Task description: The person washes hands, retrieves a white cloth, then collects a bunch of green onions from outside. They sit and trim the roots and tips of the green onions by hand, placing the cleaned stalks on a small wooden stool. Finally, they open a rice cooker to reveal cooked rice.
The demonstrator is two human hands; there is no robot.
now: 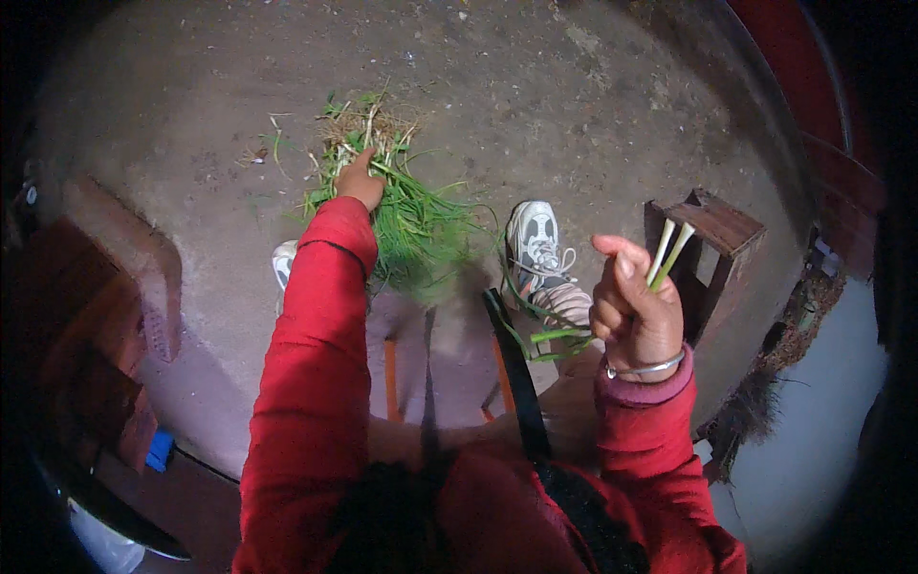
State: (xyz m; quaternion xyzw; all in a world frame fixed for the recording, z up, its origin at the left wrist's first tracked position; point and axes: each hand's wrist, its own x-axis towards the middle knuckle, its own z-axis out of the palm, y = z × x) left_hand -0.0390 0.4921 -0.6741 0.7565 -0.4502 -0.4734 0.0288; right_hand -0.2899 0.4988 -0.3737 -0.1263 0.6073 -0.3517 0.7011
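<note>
While the left hand (pixel 360 180) reaches down into the greens (pixel 406 215) heaped on the ground, its fingers are buried among the stalks, so I cannot tell their grip; the right hand (pixel 636 311), raised well right of the heap beside a wooden stool (pixel 712 239), is closed around two pale stalks (pixel 667 251), whose leaves trail left toward a shoe (pixel 534 239)

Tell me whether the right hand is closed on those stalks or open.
Closed: the right hand is a fist around the green stalks, their pale ends sticking out above.
</note>
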